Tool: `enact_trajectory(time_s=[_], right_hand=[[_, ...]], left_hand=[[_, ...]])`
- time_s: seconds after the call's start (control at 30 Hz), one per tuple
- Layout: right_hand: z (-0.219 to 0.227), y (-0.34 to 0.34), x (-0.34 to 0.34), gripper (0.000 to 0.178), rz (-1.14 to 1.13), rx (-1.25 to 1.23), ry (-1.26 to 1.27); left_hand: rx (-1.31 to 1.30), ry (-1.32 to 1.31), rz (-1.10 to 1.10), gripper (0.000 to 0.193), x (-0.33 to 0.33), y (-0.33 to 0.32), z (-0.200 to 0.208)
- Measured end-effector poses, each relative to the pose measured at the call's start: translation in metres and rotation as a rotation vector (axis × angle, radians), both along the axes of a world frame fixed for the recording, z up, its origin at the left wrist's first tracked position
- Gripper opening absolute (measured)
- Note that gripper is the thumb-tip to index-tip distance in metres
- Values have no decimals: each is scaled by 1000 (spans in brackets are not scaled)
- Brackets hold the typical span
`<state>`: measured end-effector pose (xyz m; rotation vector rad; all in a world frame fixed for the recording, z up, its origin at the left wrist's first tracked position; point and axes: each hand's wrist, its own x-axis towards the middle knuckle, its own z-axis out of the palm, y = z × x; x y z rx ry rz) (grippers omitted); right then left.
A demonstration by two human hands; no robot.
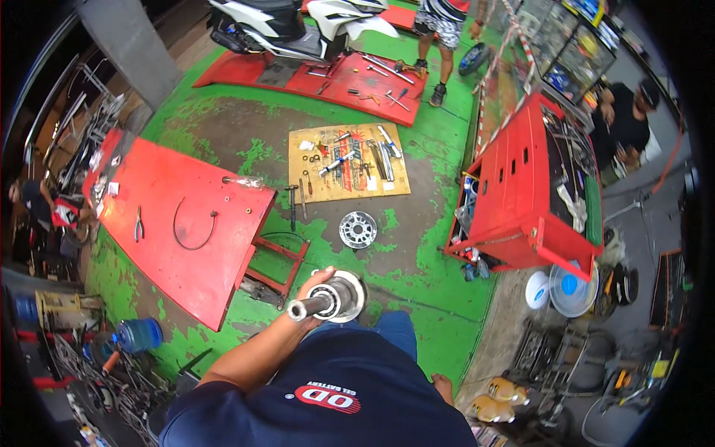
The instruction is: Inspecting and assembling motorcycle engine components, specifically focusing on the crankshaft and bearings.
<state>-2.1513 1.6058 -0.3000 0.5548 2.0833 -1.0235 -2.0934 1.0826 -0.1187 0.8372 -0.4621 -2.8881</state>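
Close in front of my body, my left hand (316,281) is wrapped round a metal part (343,297) with a round flange, a ring that looks like a bearing and a hollow shaft end pointing up toward me. Most of the palm is hidden behind it. My right hand (442,384) hangs low by my right side, away from the part, its fingers mostly hidden. On the floor ahead lies a round silver plate with holes (358,230). Beyond it, a flat cardboard sheet (302,186) carries fork-like tubes, rings and small tools. A hammer (293,207) rests by its left edge.
To the left stands a red lift table (171,179) with pliers (139,223) and a cable (179,237). A white scooter (298,37) is on a red platform (380,104) ahead, a person's legs beside it. A red tool cabinet (499,179) stands right, another person beyond.
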Motion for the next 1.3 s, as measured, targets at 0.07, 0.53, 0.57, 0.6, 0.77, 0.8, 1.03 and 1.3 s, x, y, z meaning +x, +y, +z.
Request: enact_trajectory(time_s=[0.07, 0.53, 0.57, 0.6, 0.77, 0.8, 1.03, 1.3], right_hand=[[-11, -4, -68, 22, 30, 10, -11], [-57, -277, -452, 37, 1131, 103, 271], [-49, -308, -464, 38, 1090, 53, 224], [-45, -337, -474, 38, 1100, 59, 220], [-38, -454, -500, 39, 1364, 74, 341], [-38, -481, -498, 39, 1379, 75, 331], [-163, -626, -473, 34, 1793, -8, 255], [-461, -799, -363, 51, 2287, -81, 305]], left_hand=[[-22, -20, 142, 46, -7, -4, -1], [113, -333, 862, 55, -44, -5, -41], [104, -337, 857, 53, -48, -7, -43], [96, -339, 848, 51, -52, -11, -47], [32, -159, 800, 46, -68, -54, -76], [57, -233, 813, 46, -64, -56, -92], [77, -445, 665, 52, -66, -106, -208], [140, -536, 651, 59, -94, -139, -380]])
